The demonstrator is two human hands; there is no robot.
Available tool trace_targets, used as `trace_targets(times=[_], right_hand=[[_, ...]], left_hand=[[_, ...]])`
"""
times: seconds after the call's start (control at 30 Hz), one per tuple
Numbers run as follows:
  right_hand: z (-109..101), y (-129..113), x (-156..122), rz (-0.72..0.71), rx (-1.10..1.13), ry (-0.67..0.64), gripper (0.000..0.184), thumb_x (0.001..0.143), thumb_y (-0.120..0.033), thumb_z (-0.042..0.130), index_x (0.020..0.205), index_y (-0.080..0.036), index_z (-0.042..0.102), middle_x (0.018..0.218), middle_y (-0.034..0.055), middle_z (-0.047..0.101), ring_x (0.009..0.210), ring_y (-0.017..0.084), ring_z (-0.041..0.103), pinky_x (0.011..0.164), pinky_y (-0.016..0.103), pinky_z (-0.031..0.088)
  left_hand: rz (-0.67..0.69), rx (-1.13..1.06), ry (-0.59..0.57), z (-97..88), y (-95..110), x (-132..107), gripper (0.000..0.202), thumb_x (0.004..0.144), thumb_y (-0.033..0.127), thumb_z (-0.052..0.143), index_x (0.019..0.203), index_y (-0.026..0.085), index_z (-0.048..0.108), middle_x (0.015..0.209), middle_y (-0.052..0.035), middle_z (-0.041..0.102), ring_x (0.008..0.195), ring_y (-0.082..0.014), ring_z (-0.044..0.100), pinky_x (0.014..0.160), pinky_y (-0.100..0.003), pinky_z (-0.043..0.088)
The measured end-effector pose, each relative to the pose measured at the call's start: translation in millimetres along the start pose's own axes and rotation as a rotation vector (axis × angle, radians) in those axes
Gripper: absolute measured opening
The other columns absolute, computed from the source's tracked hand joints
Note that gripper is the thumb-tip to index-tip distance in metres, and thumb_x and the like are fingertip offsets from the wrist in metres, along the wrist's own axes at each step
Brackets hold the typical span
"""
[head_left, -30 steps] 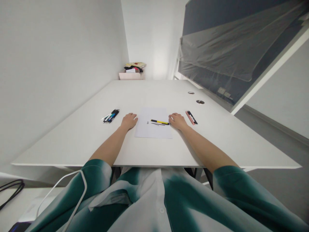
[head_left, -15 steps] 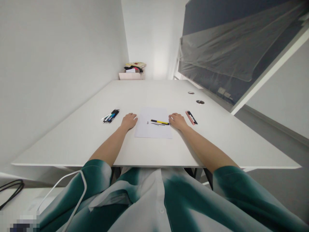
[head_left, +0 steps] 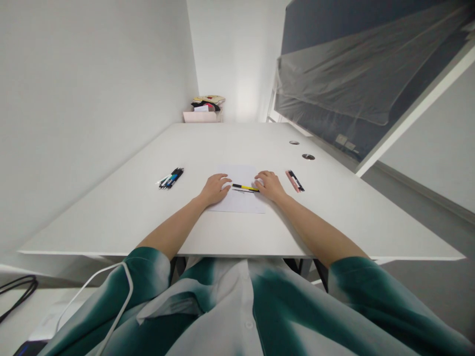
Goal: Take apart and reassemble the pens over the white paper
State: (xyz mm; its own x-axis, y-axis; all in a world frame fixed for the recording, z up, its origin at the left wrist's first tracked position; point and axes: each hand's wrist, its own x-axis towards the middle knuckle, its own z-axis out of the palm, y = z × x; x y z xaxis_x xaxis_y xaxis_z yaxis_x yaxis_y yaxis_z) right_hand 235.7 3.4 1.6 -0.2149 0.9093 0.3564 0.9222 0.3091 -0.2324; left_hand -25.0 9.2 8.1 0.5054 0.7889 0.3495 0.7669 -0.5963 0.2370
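Observation:
A white sheet of paper (head_left: 237,203) lies on the white table, with a yellow and black pen barrel (head_left: 245,187) across its middle. Just below the barrel is a thin black rod (head_left: 243,191), like a pen refill. My left hand (head_left: 215,189) rests on the paper's left side, thumb and fingers apart, close to the barrel's black left end. It covers the spot where a small grey piece lay. At the barrel's right end, my right hand (head_left: 269,186) has its fingers spread and its thumb side over that end; whether it touches the barrel I cannot tell.
Several pens (head_left: 170,179) lie bundled on the left of the table (head_left: 237,237). To the right are a pink and a black stick-like item (head_left: 295,181). Two round metal inserts (head_left: 308,156) sit near the right edge. A filled box (head_left: 200,116) stands beyond the far edge.
My left hand has moved right onto the paper, over the small grey piece. My right hand has shifted slightly left, across the barrel's right end.

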Motion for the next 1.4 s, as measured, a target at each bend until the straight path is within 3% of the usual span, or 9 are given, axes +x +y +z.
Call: trace_targets(times=[0.13,0.3,0.43,0.6,0.93,1.07,1.4], right_hand=[[5.1,-14.7,-2.3,-0.200,0.046,-0.003,0.025,0.088,-0.025,0.054,0.102,-0.019,0.073,0.123,0.0127,0.061,0.119,0.028,0.048,0.098,0.044,0.039],[10.9,-22.4,-4.2,-0.295,0.048,-0.042,0.026,0.088,-0.020,0.055,0.104,-0.023,0.075,0.126,0.0115,0.060,0.120,0.028,0.047,0.097,0.045,0.039],[13.7,-19.8,-3.4,-0.319,0.041,-0.046,0.025,0.087,-0.019,0.057,0.101,-0.023,0.077,0.124,0.0115,0.062,0.118,0.030,0.048,0.096,0.045,0.039],[14.4,-15.6,-3.2,-0.349,0.032,-0.012,0.021,0.085,-0.023,0.060,0.094,-0.022,0.078,0.121,0.0115,0.064,0.115,0.030,0.049,0.093,0.045,0.040],[13.4,-15.9,-1.3,-0.332,0.035,-0.016,0.017,0.084,-0.022,0.060,0.086,-0.020,0.077,0.117,0.0113,0.066,0.114,0.030,0.049,0.090,0.043,0.040],[12.3,-16.8,-1.9,-0.329,0.038,-0.025,0.017,0.084,-0.022,0.060,0.082,-0.020,0.076,0.116,0.0112,0.066,0.114,0.030,0.049,0.090,0.043,0.040],[16.4,-16.0,0.2,-0.330,0.047,-0.022,0.016,0.085,-0.025,0.062,0.087,-0.022,0.077,0.114,0.0102,0.068,0.112,0.028,0.053,0.091,0.042,0.042]], left_hand=[[0.163,0.010,-0.085,5.8,16.4,-0.8,0.036,0.094,0.030,0.046,0.124,0.025,0.064,0.141,-0.0078,0.054,0.134,-0.0238,0.044,0.115,-0.044,0.031],[0.213,0.003,-0.118,8.7,21.9,-2.7,0.036,0.095,0.033,0.044,0.124,0.029,0.065,0.144,-0.0055,0.051,0.137,-0.0257,0.040,0.115,-0.048,0.030],[0.223,0.034,-0.117,9.2,21.3,-3.3,0.035,0.095,0.035,0.044,0.119,0.026,0.068,0.144,-0.0070,0.051,0.137,-0.0272,0.041,0.115,-0.049,0.032],[0.231,0.046,-0.116,9.6,21.3,-3.0,0.038,0.094,0.033,0.046,0.128,0.025,0.062,0.144,-0.0089,0.051,0.136,-0.0276,0.042,0.114,-0.050,0.033],[0.230,0.059,-0.114,10.9,19.9,-2.5,0.035,0.094,0.033,0.047,0.120,0.023,0.067,0.142,-0.0095,0.053,0.136,-0.0286,0.041,0.113,-0.050,0.034],[0.234,0.052,-0.112,13.2,17.8,-1.9,0.036,0.093,0.032,0.048,0.125,0.026,0.064,0.142,-0.0077,0.053,0.136,-0.0276,0.042,0.114,-0.050,0.033],[0.278,0.021,-0.067,11.7,17.0,-0.9,0.027,0.090,0.028,0.052,0.104,0.024,0.075,0.135,-0.0083,0.059,0.133,-0.0285,0.045,0.112,-0.050,0.035]])
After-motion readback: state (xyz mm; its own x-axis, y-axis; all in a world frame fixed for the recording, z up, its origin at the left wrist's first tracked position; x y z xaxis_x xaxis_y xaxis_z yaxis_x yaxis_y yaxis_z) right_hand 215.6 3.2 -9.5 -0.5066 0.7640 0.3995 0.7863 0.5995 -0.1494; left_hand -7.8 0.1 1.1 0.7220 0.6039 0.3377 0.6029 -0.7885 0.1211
